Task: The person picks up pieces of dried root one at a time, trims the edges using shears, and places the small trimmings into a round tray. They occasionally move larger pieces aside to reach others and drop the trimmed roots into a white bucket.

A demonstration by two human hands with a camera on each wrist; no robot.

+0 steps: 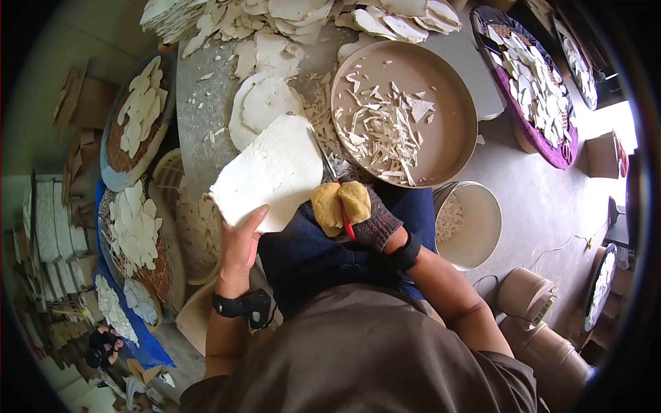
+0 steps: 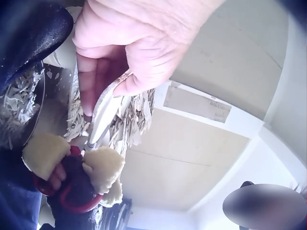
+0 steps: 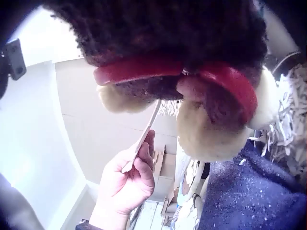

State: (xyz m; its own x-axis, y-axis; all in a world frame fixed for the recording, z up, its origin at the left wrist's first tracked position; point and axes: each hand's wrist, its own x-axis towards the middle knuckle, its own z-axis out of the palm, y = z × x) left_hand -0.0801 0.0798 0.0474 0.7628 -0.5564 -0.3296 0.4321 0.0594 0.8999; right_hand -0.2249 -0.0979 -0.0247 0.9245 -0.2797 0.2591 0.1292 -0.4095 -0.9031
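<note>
A large, flat white slice (image 1: 272, 175) with a rough rim is pinched at its near edge by my bare left hand (image 1: 241, 246), thumb on top and fingers underneath. My right hand (image 1: 377, 226), in a dark knitted glove, grips scissors with red handles (image 3: 230, 84). Yellow foam-like padding (image 1: 354, 202) is wrapped about the fingers at those handles. The scissor blades (image 1: 322, 148) lie along the slice's right edge. Edge-on, the slice (image 2: 104, 110) looks thin in the left wrist view, its tip close above the scissors.
A round brown pan (image 1: 451, 103) with white trimmings sits on the grey table (image 1: 196, 131), beside piled slices (image 1: 275, 51). A white bucket (image 1: 485, 230) of scraps stands at right. Baskets of slices (image 1: 134, 224) line the left; a purple-edged tray (image 1: 561, 155) stands far right.
</note>
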